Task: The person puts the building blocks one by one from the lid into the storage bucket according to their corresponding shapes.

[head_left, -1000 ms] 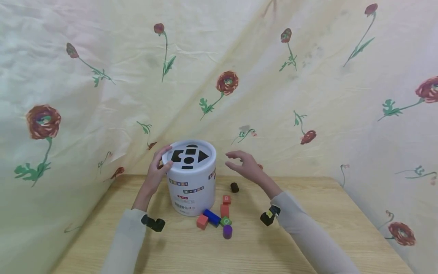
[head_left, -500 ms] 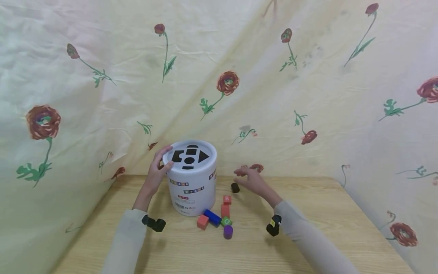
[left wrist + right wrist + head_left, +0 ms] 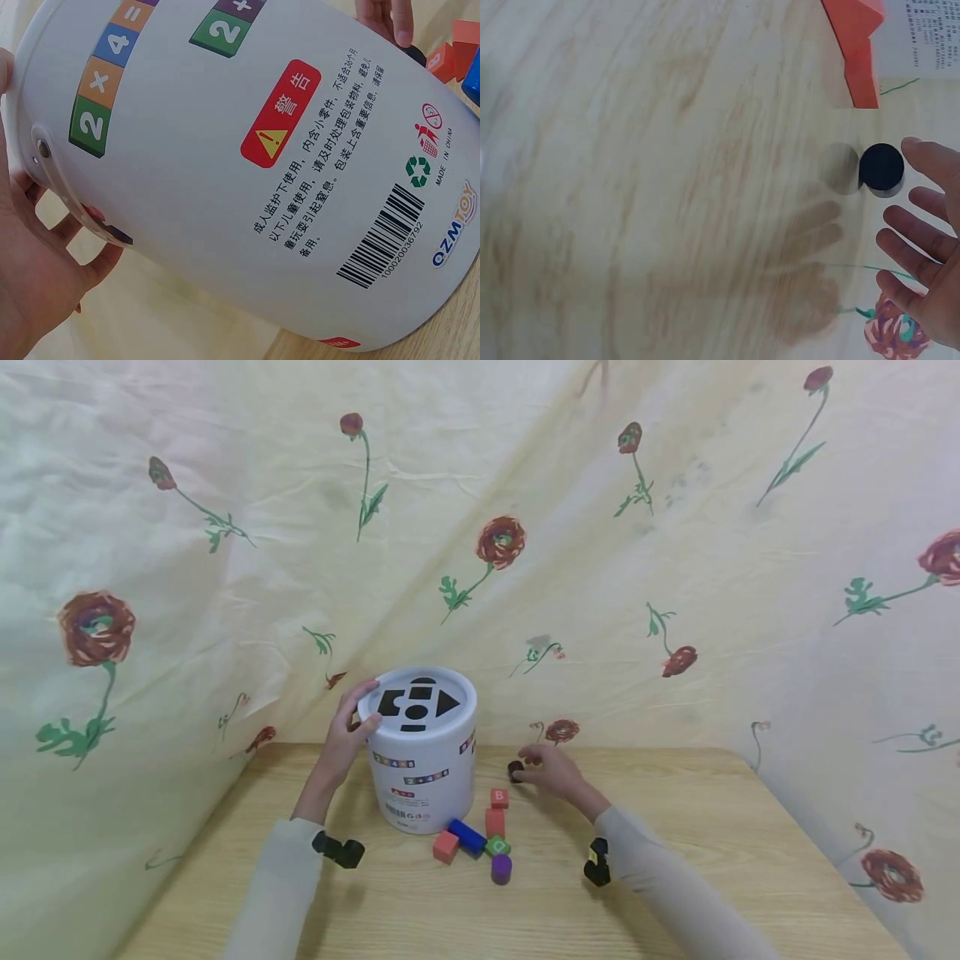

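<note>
A white toy bucket (image 3: 442, 777) stands on the table, its lid (image 3: 390, 727) cut with dark shaped holes. My left hand (image 3: 345, 739) holds the bucket at its upper left, thumb and fingers spread around the rim. In the left wrist view, fingers (image 3: 64, 240) show beside the bucket's strap handle (image 3: 75, 202). My right hand (image 3: 557, 772) is low at a small black cylinder block (image 3: 515, 771) right of the bucket. The right wrist view shows its thumb tip right at the black cylinder, with the other fingers extended and spread.
In front of the bucket lie a red B block (image 3: 499, 797), a red block (image 3: 495, 822), a red cube (image 3: 446, 847), a blue cylinder (image 3: 468, 838), a green block (image 3: 497, 847) and a purple cylinder (image 3: 501, 868). A flowered cloth (image 3: 420, 593) hangs behind the wooden table (image 3: 675, 827).
My right hand has come down and slightly right from beside the bucket's top to the black cylinder. The left hand stays at the bucket's rim; the blocks lie as before.
</note>
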A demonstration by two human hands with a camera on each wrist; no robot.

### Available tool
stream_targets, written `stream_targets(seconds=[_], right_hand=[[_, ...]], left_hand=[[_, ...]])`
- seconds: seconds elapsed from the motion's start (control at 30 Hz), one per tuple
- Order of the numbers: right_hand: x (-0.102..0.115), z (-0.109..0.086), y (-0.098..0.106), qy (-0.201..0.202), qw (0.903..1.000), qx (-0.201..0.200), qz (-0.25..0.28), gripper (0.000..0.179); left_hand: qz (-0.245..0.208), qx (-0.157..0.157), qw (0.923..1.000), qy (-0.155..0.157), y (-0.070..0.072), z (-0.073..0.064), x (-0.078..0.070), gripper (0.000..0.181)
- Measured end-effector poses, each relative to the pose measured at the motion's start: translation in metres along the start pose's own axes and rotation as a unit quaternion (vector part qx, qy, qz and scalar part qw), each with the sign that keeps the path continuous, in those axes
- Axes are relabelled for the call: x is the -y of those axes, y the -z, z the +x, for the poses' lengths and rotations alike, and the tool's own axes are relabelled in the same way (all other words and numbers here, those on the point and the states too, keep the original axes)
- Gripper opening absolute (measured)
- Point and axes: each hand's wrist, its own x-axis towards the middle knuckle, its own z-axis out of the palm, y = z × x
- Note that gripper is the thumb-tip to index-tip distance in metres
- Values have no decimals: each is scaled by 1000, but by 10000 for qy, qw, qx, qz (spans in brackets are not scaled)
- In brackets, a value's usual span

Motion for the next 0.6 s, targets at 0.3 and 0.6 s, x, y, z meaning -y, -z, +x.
stream_targets(seconds=[0.3,0.6], right_hand=[[5,2,-6,107,9997,-106,-173,44],[4,8,-13,225,9986,-44,-474,40]], left_hand=[[16,-12,10000,46,0,0,0,59],[-29,-34,10000,86,0,0,-1,60]])
